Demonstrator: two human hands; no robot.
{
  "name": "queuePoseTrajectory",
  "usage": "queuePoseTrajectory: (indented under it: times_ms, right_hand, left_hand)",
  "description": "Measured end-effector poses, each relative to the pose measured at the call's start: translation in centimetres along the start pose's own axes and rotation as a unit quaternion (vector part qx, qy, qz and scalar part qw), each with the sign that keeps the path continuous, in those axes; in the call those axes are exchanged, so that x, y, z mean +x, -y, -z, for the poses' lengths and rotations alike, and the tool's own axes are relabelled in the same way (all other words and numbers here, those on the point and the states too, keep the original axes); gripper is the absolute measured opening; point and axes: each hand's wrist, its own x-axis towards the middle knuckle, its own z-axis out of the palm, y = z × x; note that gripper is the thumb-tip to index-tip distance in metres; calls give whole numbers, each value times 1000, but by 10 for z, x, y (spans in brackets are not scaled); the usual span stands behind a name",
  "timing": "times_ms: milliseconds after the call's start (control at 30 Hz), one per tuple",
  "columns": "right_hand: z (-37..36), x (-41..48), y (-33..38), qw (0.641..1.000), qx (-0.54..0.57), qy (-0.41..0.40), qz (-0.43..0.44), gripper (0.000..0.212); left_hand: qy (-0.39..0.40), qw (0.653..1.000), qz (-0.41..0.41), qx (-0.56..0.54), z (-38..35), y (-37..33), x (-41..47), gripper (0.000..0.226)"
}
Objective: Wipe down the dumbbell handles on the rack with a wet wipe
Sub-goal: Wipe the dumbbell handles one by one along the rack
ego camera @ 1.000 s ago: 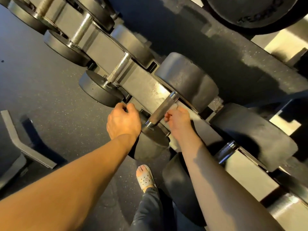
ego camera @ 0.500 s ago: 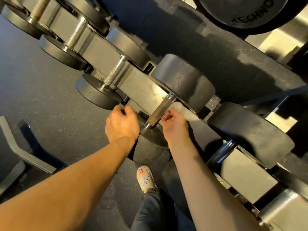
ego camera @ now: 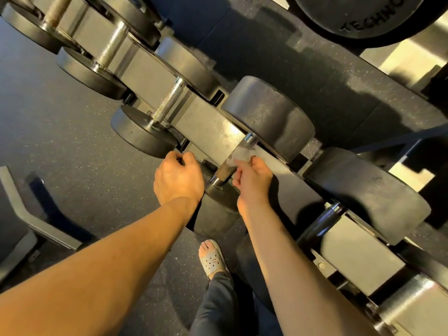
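Observation:
A row of black dumbbells lies across a grey metal rack (ego camera: 208, 127) running from upper left to lower right. My right hand (ego camera: 252, 180) pinches a white wet wipe (ego camera: 238, 157) wrapped over the knurled steel handle (ego camera: 226, 169) of the middle dumbbell. My left hand (ego camera: 178, 179) curls over the edge of that dumbbell's near head (ego camera: 215, 214), just left of the handle. The neighbouring dumbbell's handle (ego camera: 167, 104) is bare, further up left.
Dark speckled rubber floor (ego camera: 60, 141) lies to the left. A grey metal frame piece (ego camera: 29, 214) stands at the lower left. My foot in a grey clog (ego camera: 212, 259) is below the hands. A large weight plate (ego camera: 358, 15) sits at top right.
My right hand has slid the wipe up along the handle toward the far head. The left hand has stayed in place on the near head.

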Motion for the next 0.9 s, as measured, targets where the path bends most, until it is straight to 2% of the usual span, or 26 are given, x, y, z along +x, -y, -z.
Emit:
queuePoseTrajectory:
  times_ms: [33, 100, 167, 233, 267, 367, 433, 533, 633, 700, 800, 900]
  right_hand:
    - [3, -2, -5, 998, -61, 14, 17, 18]
    - [5, 0, 0, 995, -96, 4, 31, 20]
    - [1, 11, 18, 999, -39, -35, 13, 26]
    - [-4, 20, 29, 996, 71, -42, -22, 30]
    - [-4, 19, 27, 995, 87, -37, -32, 28]
    - [3, 5, 5, 998, -49, 20, -27, 8]
    - [5, 1, 6, 992, -119, 44, -19, 7]
    - [0, 14, 28, 997, -72, 5, -11, 20]
    - [-8, 20, 33, 1000, 8, -20, -11, 20]
    - [-8, 14, 18, 999, -44, -10, 2, 20]
    - [-5, 2, -2, 983, -184, 15, 7, 18]
    - [-11, 10, 14, 981, -187, -41, 26, 32]
  left_hand:
    - [1, 1000, -1, -1, 0, 1, 0, 23]
    - [2, 1000, -3, 0, 0, 2, 1, 24]
    - [3, 1000, -2, 2, 0, 2, 1, 24]
    - [4, 1000, -1, 3, 0, 3, 2, 25]
    - [5, 1000, -3, 5, -1, 3, 2, 25]
    - [6, 1000, -3, 5, -2, 4, 2, 25]
    - [5, 1000, -5, 7, -2, 4, 3, 23]
    - [1, 1000, -9, 9, -3, 5, 3, 22]
    - [-2, 1000, -13, 11, -3, 5, 3, 21]
    - [1, 1000, -11, 12, -3, 6, 4, 20]
    - [5, 1000, -13, 19, -3, 7, 5, 22]
    - [18, 999, -19, 30, -3, 7, 6, 34]
